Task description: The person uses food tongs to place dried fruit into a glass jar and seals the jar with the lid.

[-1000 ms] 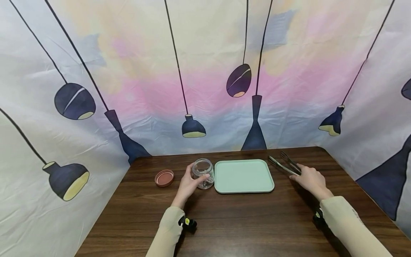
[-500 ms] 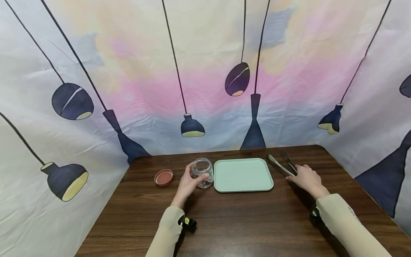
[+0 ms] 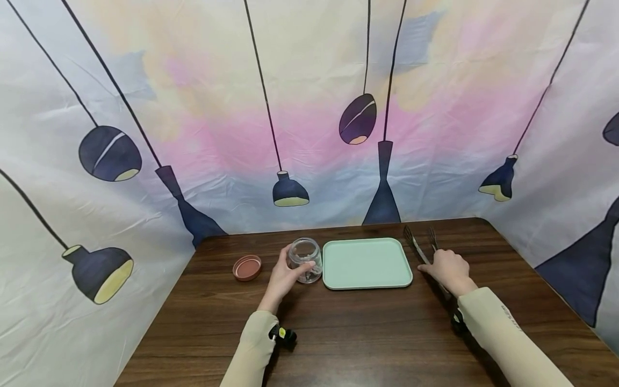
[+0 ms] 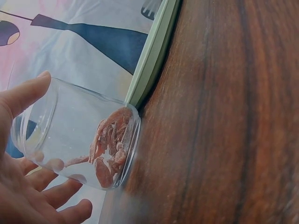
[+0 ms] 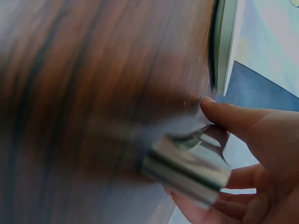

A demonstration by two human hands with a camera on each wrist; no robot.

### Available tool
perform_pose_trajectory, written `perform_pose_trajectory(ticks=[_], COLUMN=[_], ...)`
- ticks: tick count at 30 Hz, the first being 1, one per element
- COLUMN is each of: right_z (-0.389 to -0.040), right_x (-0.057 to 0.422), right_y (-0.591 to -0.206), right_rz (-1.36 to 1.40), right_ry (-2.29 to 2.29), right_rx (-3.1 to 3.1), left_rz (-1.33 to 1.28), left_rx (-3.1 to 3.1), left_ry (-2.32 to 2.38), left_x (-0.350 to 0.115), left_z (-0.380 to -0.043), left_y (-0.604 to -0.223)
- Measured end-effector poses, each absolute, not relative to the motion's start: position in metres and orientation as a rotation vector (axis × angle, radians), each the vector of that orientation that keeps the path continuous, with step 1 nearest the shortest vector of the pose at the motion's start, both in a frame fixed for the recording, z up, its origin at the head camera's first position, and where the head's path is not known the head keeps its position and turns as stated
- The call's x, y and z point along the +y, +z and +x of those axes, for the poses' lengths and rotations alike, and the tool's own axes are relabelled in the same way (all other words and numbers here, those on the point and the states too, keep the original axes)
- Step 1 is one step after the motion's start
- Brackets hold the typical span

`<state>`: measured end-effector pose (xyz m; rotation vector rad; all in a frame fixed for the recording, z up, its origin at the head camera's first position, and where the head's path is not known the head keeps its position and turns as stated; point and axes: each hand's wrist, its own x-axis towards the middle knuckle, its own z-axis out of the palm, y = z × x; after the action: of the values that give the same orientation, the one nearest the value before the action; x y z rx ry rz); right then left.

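Observation:
My left hand (image 3: 284,275) grips a clear, lidless glass jar (image 3: 306,253) standing upright on the table beside the tray. In the left wrist view the thumb is on one side of the jar and the fingers on the other. Reddish-brown, dried-looking strips (image 4: 111,142) lie at its bottom. On the right, my right hand (image 3: 451,270) holds metal tongs (image 3: 416,247) low over the table, their two arms spread and their tips pointing to the back. The right wrist view shows the bent end of the tongs (image 5: 187,170), blurred, between thumb and fingers.
A pale green tray (image 3: 367,263) lies between the jar and the tongs. Left of the jar, a reddish-brown round lid (image 3: 247,268) rests on the dark wooden table (image 3: 358,333). Behind the table's back edge hangs a cloth (image 3: 217,123) printed with lamps.
My right hand has moved left, towards the tray, carrying the tongs, which have swung to point more straight to the back. The left hand and jar have stayed in place.

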<state>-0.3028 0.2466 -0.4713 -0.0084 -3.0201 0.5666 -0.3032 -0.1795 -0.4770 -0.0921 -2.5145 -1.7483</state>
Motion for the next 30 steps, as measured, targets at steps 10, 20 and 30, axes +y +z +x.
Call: perform_pose_trajectory(ticks=[10,20,30], right_z=[-0.3043,-0.3032,-0.3008], right_x=[0.2377,0.2384,0.2467], right_y=[-0.473,-0.4704,-0.4676], right_rz=[-0.052,-0.012,0.038], right_ry=[0.571,0.532,0.585], right_rx=[-3.047,-3.076,-3.086], left_rz=[-0.101,-0.109,-0.108], left_rx=[-2.519,-2.508,-2.506], left_ry=[-1.736,-1.748,-1.749], left_x=[-0.1786,-0.179,-0.1795], left_z=[-0.3028,-0.3036,-0.3044], left_y=[-0.4766,-0.477,-0.4785])
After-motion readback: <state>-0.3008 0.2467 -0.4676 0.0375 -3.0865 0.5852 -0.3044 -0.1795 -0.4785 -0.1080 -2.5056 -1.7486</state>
